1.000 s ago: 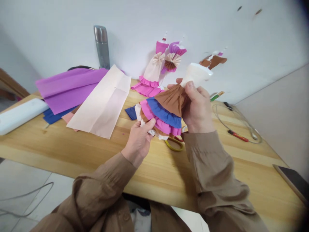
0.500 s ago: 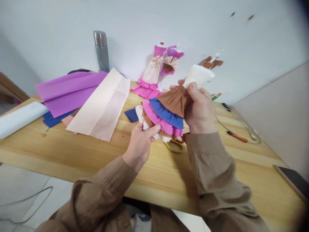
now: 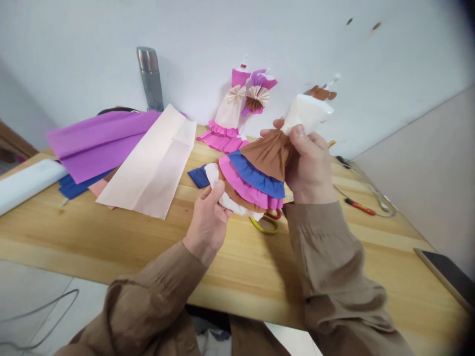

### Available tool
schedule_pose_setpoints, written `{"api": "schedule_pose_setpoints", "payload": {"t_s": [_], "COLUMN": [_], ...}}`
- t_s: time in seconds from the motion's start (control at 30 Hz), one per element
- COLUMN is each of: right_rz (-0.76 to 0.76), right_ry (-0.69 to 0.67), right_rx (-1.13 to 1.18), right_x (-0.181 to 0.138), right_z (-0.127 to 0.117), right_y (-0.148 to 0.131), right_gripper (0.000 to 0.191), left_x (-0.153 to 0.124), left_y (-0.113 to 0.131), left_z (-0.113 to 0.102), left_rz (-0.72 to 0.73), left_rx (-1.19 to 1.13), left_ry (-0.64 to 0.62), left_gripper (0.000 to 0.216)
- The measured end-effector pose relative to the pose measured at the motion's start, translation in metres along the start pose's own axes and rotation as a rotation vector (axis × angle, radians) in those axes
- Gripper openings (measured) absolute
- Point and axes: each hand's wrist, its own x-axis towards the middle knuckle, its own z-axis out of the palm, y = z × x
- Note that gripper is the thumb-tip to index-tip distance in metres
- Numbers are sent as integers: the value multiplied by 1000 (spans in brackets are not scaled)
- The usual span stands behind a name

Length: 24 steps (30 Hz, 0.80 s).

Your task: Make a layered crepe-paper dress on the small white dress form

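A small paper dress (image 3: 265,143) with a white bodice and a skirt of brown, blue, pink and white ruffled layers is held tilted above the table. My right hand (image 3: 308,158) is closed around its waist, thumb in front and fingertips showing behind. My left hand (image 3: 210,215) pinches the white bottom ruffle at its left edge between thumb and fingers. Below the skirt lie scissors with yellow and red handles (image 3: 265,227), partly hidden by it. Behind stand two more paper dresses, one pink and cream (image 3: 232,111), the other purple and brown (image 3: 259,94).
Left on the wooden table (image 3: 111,242) lie purple paper (image 3: 100,138), cream paper (image 3: 152,168), folded blue paper (image 3: 199,176) and a white roll (image 3: 29,183). A grey flask (image 3: 151,81) stands at the wall. To the right are a red-handled tool (image 3: 359,206), a cable and a phone (image 3: 447,274).
My left thumb has moved off the pink and brown layers and outward onto the white bottom ruffle. My right hand keeps its hold on the waist. The view has shifted slightly.
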Motion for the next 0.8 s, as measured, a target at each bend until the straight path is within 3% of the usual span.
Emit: {"api": "schedule_pose_setpoints", "payload": {"t_s": [0.13, 0.53, 0.8], "right_rz": [-27, 57, 42], "right_ry": [-48, -139, -212], "right_rx": [-15, -31, 15], "right_x": [0, -3, -8], "right_z": [-5, -4, 2], "right_y": [-2, -7, -9], "right_gripper": [35, 51, 60], "left_x": [2, -1, -3], "left_y": [-1, 4, 9], "left_z": [-1, 3, 9], "left_rz": [-18, -34, -43], "left_rx": [22, -7, -24], "left_ry": [19, -71, -29], "left_gripper": [13, 28, 31]}}
